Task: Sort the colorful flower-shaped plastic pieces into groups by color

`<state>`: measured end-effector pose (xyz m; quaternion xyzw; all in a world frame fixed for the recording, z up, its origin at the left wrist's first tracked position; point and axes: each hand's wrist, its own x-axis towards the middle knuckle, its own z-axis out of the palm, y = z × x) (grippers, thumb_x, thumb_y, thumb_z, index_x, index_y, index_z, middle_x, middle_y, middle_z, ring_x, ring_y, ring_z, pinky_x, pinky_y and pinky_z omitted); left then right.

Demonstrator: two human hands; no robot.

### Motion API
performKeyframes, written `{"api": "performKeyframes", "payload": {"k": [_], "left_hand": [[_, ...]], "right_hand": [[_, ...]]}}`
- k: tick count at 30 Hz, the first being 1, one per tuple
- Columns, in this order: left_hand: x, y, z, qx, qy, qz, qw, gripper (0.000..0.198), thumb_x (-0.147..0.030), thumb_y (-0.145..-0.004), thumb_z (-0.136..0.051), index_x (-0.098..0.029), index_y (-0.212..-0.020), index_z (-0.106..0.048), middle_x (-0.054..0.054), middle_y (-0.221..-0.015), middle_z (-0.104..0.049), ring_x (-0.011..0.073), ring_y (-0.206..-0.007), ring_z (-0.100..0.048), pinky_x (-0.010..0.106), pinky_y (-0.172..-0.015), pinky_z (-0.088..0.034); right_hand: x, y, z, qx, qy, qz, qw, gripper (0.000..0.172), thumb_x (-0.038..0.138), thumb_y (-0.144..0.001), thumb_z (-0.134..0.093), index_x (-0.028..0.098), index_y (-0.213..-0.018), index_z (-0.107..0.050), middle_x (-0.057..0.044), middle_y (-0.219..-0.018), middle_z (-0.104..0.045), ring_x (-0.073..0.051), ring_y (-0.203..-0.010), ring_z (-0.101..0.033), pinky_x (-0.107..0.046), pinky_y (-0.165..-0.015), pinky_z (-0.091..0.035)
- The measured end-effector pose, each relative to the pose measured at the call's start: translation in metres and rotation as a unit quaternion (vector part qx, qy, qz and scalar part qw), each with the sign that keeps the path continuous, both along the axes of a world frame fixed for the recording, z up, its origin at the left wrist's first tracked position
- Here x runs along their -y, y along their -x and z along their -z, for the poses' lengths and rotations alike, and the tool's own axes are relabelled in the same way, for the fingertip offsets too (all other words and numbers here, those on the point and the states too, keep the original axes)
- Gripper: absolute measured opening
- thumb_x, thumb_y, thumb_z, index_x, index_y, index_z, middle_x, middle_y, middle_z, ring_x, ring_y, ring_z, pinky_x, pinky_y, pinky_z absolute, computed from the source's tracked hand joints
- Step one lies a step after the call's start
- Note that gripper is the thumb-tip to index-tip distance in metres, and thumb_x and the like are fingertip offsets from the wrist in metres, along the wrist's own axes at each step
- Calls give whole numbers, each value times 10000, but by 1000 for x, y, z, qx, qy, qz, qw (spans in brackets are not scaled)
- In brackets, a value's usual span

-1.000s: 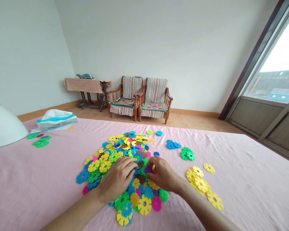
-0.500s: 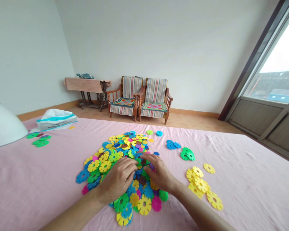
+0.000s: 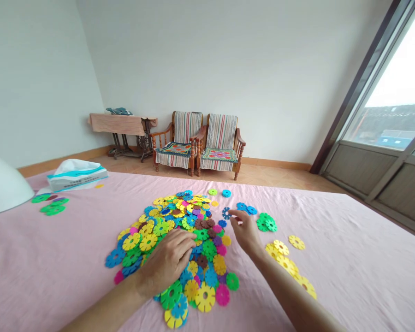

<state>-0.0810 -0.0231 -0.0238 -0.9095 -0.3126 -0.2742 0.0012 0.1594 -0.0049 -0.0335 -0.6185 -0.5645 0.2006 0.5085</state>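
A blue notched plastic disc (image 3: 226, 213) is pinched edge-up between the thumb and fingertips of my right hand (image 3: 244, 229), raised just right of the pile. My left hand (image 3: 176, 251) rests palm down on the near middle of the heap, fingers extended and loosely bent; what lies under its palm is hidden. The heap of flower-shaped discs (image 3: 148, 242) mixes yellow, blue, green, pink, purple and brown pieces. Beyond my right hand lie small groups of blue discs (image 3: 246, 208) and green discs (image 3: 267, 222). Yellow discs (image 3: 287, 265) lie beside my right forearm, which covers part of them.
A tissue pack (image 3: 78, 175) and a few green and purple discs (image 3: 53, 206) lie at left, near a white rounded object (image 3: 5, 184). A lime disc (image 3: 212, 192) and a blue disc (image 3: 226, 193) lie behind the heap on the pink cloth (image 3: 359, 258). Two chairs (image 3: 204, 147) stand beyond.
My right hand has lifted off the heap and moved right with a blue disc in its fingertips. My left hand stays on the heap. The view has shifted slightly.
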Motion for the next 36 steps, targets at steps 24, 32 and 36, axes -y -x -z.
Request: {"api": "performKeyframes", "payload": {"k": [24, 32, 36], "left_hand": [[-2, 0, 1, 45, -21, -38, 998, 213, -70, -882, -424, -193, -916, -594, 49, -999, -652, 201, -991, -576, 416, -944, -437], [-1, 1, 1, 28, -20, -52, 998, 205, -74, -880, -424, -188, -876, -594, 44, -899, -635, 204, -909, -569, 401, -887, -445], [-2, 1, 2, 26, -11, -60, 998, 207, -83, -886, -422, -184, -858, -599, 43, -855, -619, 200, -866, -562, 391, -852, -452]], "right_hand": [[29, 31, -4, 144, -44, -226, 962, 282, 109, -684, -626, 203, -944, -681, -62, -981, -641, -223, -965, -571, -372, -869, -445], [38, 37, -8, 200, -59, -278, 938, 359, 60, -716, -601, 229, -1029, -651, -70, -1128, -582, -234, -1133, -488, -401, -982, -378], [33, 34, -1, 183, -56, -233, 954, 280, 26, -727, -556, 203, -930, -631, -66, -1051, -594, -209, -1034, -525, -357, -899, -425]]}}
